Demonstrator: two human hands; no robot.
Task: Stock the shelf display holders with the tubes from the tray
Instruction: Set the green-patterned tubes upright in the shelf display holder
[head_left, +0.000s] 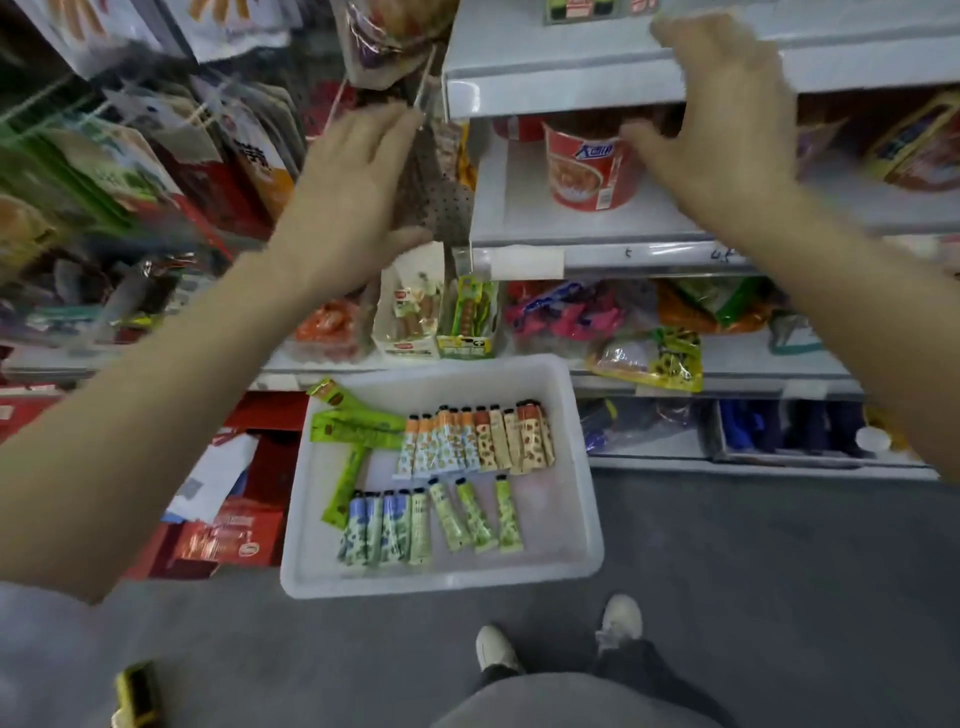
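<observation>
Tubes (457, 483) lie in a white tray (582, 499) on the grey floor (779, 597) below the shop shelves, sorted in rows: orange-and-blue and cream-and-red ones across the far side, blue and green ones along the near side, and a few flat green packets (345, 431) at the left. My shoes (556, 631) stand just near of the tray.

Neither of my hands holds a tube. My left hand (353, 202) is raised with fingers straight and spread, its grip open, in front of the perforated back panel (441, 192) between the hanging snack bags (156, 156) on the left and the white shelves on the right. My right hand (727, 119) is up at the front edge of the upper white shelf (545, 67), fingers loosely extended over the edge, thumb below it, the grip open and closed round nothing that I can see. Motion blur softens both hands.

Just left of my right hand, a red noodle cup (587, 171) stands on the shelf beneath. One shelf lower, two small boxes of stick snacks (436, 317) stand upright, with bright sweet packets (571, 317) to their right.
</observation>
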